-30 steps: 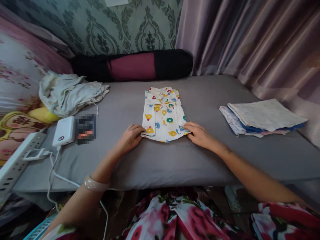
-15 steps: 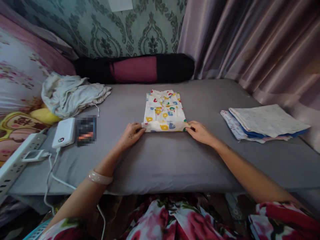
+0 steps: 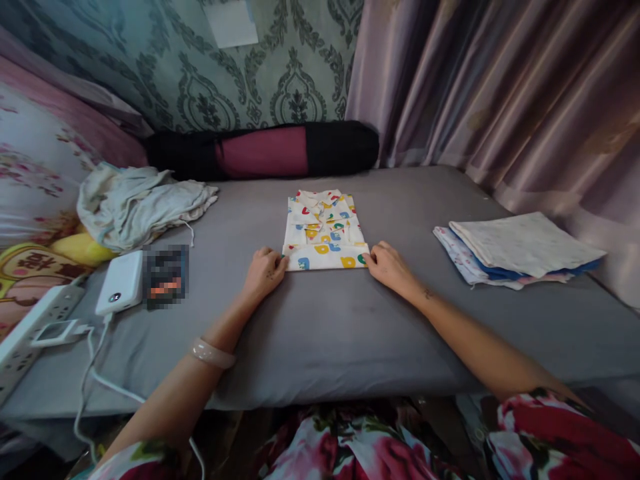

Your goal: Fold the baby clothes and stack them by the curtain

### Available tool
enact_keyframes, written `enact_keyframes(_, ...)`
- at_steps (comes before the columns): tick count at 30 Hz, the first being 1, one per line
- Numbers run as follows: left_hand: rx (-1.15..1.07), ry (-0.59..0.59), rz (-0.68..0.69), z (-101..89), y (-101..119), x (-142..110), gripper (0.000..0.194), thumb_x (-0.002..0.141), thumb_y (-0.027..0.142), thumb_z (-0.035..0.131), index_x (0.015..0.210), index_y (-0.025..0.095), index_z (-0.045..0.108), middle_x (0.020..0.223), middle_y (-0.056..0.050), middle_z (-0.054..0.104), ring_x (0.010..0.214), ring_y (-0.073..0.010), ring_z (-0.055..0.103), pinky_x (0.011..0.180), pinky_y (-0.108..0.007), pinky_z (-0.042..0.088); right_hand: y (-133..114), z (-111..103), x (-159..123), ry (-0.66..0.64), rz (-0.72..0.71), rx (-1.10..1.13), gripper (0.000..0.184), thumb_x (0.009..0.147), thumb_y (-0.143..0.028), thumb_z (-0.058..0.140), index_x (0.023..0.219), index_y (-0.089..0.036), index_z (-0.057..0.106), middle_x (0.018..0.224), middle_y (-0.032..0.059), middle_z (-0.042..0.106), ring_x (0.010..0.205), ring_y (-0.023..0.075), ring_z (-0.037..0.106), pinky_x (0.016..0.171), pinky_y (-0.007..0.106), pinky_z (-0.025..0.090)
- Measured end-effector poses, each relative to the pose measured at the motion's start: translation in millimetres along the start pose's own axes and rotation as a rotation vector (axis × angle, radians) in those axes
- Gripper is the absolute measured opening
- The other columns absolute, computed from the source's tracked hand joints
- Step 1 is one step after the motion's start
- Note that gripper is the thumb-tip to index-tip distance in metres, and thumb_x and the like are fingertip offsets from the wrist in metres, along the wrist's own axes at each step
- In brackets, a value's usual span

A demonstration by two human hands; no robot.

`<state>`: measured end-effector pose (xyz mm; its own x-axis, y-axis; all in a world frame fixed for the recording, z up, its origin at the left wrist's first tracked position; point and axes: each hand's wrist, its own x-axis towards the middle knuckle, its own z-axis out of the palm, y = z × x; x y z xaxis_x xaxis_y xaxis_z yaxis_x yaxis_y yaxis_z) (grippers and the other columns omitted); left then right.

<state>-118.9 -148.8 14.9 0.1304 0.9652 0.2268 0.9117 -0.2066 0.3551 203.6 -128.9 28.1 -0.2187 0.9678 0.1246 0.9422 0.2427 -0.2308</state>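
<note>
A white collared shirt (image 3: 327,237) with a bright yellow, blue, red and green print lies folded on the grey bed sheet (image 3: 320,333), collar pointing away from me. Its near part is turned up into a flat band. At the band's left end, my left hand (image 3: 267,270) is closed with the fingertips on the fabric. My right hand (image 3: 387,263) pinches the right end in the same way. Both hands rest low, close to the sheet.
On the right sits a stack of folded cloths (image 3: 525,247). To the left are a crumpled pale cloth (image 3: 145,203), a white power bank (image 3: 120,283), a blurred-out item (image 3: 166,277) and a power strip (image 3: 43,333) with cables. A long black and maroon bag (image 3: 263,152) lies against the wall.
The shirt's near edge, raised and loosely rolled before, now lies flatter as a band. Both hands still hold its ends. The whole view has tilted slightly upward.
</note>
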Motion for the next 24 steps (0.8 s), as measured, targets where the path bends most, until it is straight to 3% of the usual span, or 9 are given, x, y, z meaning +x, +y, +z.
enact_keyframes(8,0.053,-0.039,-0.009,-2.5,0,-3,0.034,0.089,0.042,0.045,0.07,0.018,0.059,0.087,-0.008,0.056,0.088,-0.022,0.053,0.085,-0.038,0.045,2,1,-1,0.001,0.018,-0.011,0.024,0.091,-0.033,0.048,0.076,-0.018,0.059,0.091,0.0083,0.06,0.072,0.0178,0.058,0.067,0.029,0.043)
enact_keyframes(12,0.084,-0.015,-0.049,-8.2,10,-3,0.023,0.088,0.036,0.048,0.093,0.016,0.059,0.094,-0.011,0.059,0.096,-0.0266,0.054,0.089,-0.043,0.044,2,-5,-4,-0.006,0.037,0.038,0.023,0.092,-0.03,0.046,0.079,-0.018,0.061,0.088,0.008,0.061,0.078,0.0194,0.059,0.073,0.03,0.044)
enact_keyframes(17,0.051,0.014,0.108,-7.9,41,2,0.032,0.094,0.027,0.037,0.12,0.017,0.051,0.121,-0.015,0.057,0.111,-0.0267,0.052,0.097,-0.044,0.041,-28,-14,-14,0.084,-0.032,0.014,0.034,0.097,-0.03,0.032,0.107,-0.014,0.061,0.11,0.0169,0.06,0.101,0.0271,0.058,0.088,0.039,0.043)
enact_keyframes(21,0.053,-0.075,0.168,5.0,72,7,0.041,0.094,0.022,0.033,0.132,0.013,0.045,0.138,-0.017,0.049,0.13,-0.028,0.043,0.106,-0.046,0.036,-62,-6,-15,0.011,-0.285,0.056,0.047,0.098,-0.034,0.028,0.137,-0.014,0.046,0.145,0.0151,0.043,0.136,0.0294,0.034,0.11,0.048,0.026)
enact_keyframes(24,0.144,-0.143,0.13,16.5,86,4,0.048,0.095,0.023,0.031,0.14,0.01,0.039,0.149,-0.017,0.039,0.14,-0.0303,0.029,0.112,-0.051,0.028,-78,4,-12,-0.085,-0.34,0.037,0.056,0.098,-0.039,0.022,0.148,-0.014,0.032,0.156,0.0106,0.026,0.145,0.0282,0.015,0.115,0.053,0.012)
